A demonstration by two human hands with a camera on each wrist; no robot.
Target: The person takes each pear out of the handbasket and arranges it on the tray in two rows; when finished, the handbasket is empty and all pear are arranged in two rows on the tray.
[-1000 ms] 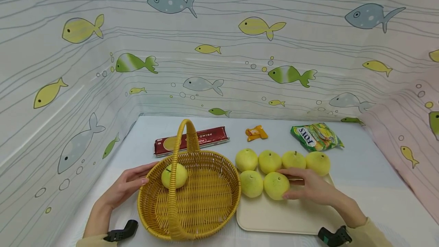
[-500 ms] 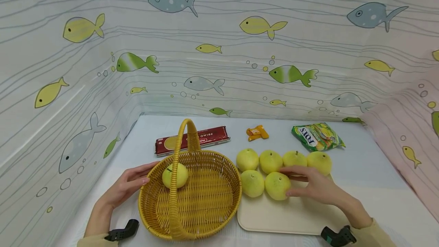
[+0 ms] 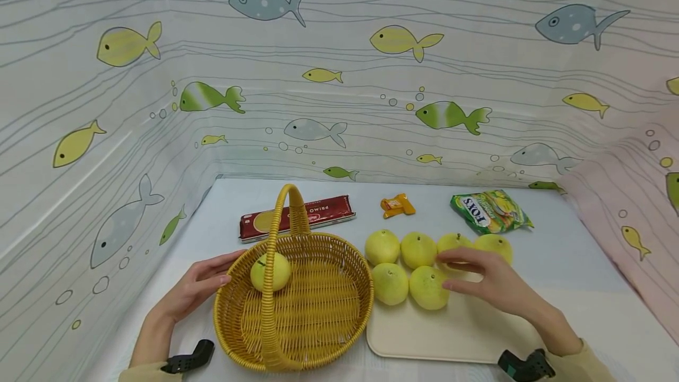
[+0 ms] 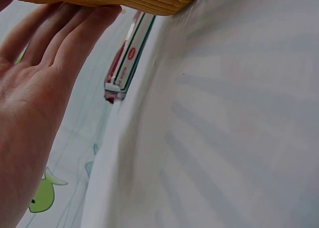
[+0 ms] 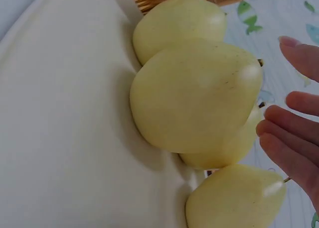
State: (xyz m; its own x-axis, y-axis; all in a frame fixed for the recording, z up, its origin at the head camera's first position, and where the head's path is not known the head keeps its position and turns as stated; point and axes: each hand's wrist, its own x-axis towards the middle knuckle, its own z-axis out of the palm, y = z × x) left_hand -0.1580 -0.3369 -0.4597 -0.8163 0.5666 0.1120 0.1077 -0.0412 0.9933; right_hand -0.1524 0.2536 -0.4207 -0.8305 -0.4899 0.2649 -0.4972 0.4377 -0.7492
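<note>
In the head view my left hand [image 3: 192, 287] lies against the left side of a yellow wicker basket [image 3: 339, 349], its fingers extended along the outside. The left wrist view shows those fingertips at the underside of the basket [image 4: 134, 0]. One round yellow pear [image 3: 279, 273] sits inside, partly behind the tall handle. My right hand [image 3: 490, 279] hovers over a cream tray [image 3: 414, 341], thumb and fingers spread beside the nearest pear [image 3: 428, 289]. In the right wrist view a gap separates the fingers from that pear [image 5: 194, 96]. Several more pears [image 3: 382, 247] stand in two rows on the tray.
Behind the basket lies a dark red biscuit pack [image 3: 329, 211]. Small orange wrapped sweets [image 3: 396, 206] and a green Fox's candy bag [image 3: 490, 211] lie farther back. A fish-patterned curtain [image 3: 350, 152] encloses the table at the back and sides.
My right hand has drawn back a little to the right, away from the front pear, which stays on the tray. The left hand and basket hold their place.
</note>
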